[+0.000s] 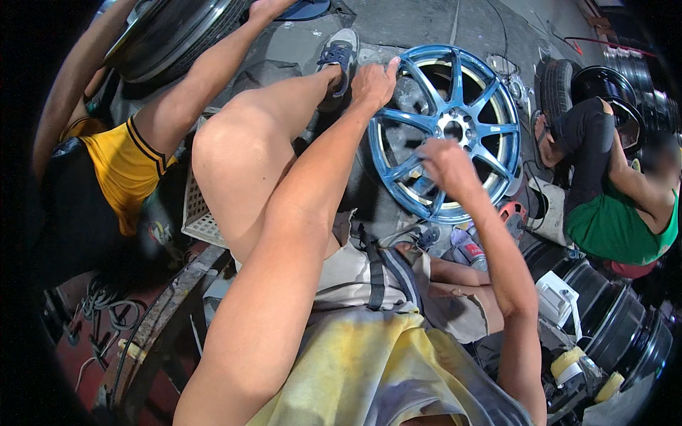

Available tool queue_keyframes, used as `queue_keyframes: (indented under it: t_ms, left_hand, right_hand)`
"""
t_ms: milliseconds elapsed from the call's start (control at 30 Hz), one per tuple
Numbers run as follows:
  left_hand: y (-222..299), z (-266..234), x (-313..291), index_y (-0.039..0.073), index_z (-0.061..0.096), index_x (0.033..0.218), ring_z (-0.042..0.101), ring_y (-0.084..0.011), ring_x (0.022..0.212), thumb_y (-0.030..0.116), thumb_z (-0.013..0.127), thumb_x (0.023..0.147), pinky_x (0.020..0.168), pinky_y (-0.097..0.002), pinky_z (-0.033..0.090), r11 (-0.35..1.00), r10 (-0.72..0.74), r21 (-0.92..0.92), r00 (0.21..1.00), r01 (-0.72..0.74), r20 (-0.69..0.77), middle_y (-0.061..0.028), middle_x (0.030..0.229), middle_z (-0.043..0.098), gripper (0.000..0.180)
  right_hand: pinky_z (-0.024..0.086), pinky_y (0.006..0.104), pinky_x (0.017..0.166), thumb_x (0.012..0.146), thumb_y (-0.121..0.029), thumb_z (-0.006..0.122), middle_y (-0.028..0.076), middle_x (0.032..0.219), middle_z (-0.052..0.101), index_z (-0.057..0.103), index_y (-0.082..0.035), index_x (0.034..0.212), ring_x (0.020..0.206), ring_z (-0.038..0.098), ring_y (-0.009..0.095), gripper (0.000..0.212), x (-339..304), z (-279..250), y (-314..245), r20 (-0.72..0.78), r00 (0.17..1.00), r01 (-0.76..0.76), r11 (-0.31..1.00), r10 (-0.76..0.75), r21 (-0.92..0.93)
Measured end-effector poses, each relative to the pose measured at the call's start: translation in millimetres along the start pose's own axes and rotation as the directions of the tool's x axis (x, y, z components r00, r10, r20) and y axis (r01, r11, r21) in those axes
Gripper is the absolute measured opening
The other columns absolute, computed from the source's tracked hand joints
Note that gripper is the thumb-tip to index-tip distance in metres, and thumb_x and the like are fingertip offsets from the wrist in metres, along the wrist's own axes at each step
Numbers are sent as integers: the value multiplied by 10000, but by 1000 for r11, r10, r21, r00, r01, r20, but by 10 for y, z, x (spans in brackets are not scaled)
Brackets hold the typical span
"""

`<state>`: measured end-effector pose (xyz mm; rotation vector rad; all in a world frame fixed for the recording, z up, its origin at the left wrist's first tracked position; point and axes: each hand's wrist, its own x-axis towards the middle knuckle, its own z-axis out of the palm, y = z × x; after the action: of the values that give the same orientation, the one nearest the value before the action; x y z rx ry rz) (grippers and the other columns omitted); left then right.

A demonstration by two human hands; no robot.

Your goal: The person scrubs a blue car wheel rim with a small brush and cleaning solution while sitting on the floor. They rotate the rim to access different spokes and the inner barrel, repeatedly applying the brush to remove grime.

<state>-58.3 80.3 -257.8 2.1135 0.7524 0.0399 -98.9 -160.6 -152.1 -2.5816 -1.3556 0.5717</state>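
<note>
A blue multi-spoke wheel rim (457, 78) stands in front of me, face toward me, with bare lighter metal showing along its inner lip. My left hand (374, 85) is closed on the upper left edge of the rim, thumb up. Over the lower left spokes, close to the hub, is my right hand (449, 167), curled and slightly blurred. Whatever its fingers hold, if anything, is hidden. The rim's lower edge comes down near my sandalled foot (426, 236).
To the left sits a person in yellow shorts (117, 170) beside a large tyred wheel (177, 42). A person in a green top (618, 224) crouches at right, near a tyre (558, 85) and black rims (618, 326). A plastic basket (202, 216) and a bottle (470, 252) are close by.
</note>
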Motion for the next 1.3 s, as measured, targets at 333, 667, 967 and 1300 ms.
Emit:
queue_keyframes:
  t_ms: [333, 667, 967, 1300]
  left_hand:
    - [32, -29, 10, -72, 786, 1046, 688, -511, 1129, 670, 416, 1066, 1003, -558, 534, 1000, 2, 19, 1000, -2, 28, -341, 1132, 732, 829]
    - [43, -38, -8, -58, 796, 1064, 697, -487, 1138, 633, 401, 1083, 1010, -542, 544, 999, 2, 51, 1000, -3, 18, -327, 1167, 733, 796]
    - [23, -11, -18, -95, 781, 1020, 687, -536, 1101, 661, 410, 1064, 1010, -566, 526, 999, 26, -24, 999, -26, -22, -373, 1097, 721, 843]
    - [11, -6, 26, -78, 783, 1050, 686, -525, 1116, 681, 397, 1064, 1012, -565, 526, 1000, 17, -4, 1000, -17, 8, -360, 1113, 727, 852]
  right_hand:
    - [545, 515, 849, 837, -72, 706, 194, 987, 701, 731, -30, 1044, 958, 678, 431, 213, -25, 15, 81, -92, 994, 68, 998, -66, 18]
    - [567, 530, 864, 914, -156, 688, 200, 986, 729, 739, -24, 965, 969, 710, 424, 151, 364, -37, -32, 184, 952, 227, 968, -243, 105]
    - [571, 539, 857, 842, -155, 755, 209, 927, 739, 770, -42, 943, 957, 716, 427, 152, 418, 36, -70, 230, 970, 104, 989, -77, -107]
    - [551, 505, 836, 954, -175, 700, 239, 998, 736, 768, -13, 1059, 946, 711, 431, 205, 130, -351, 756, -151, 986, -64, 997, 70, 46]
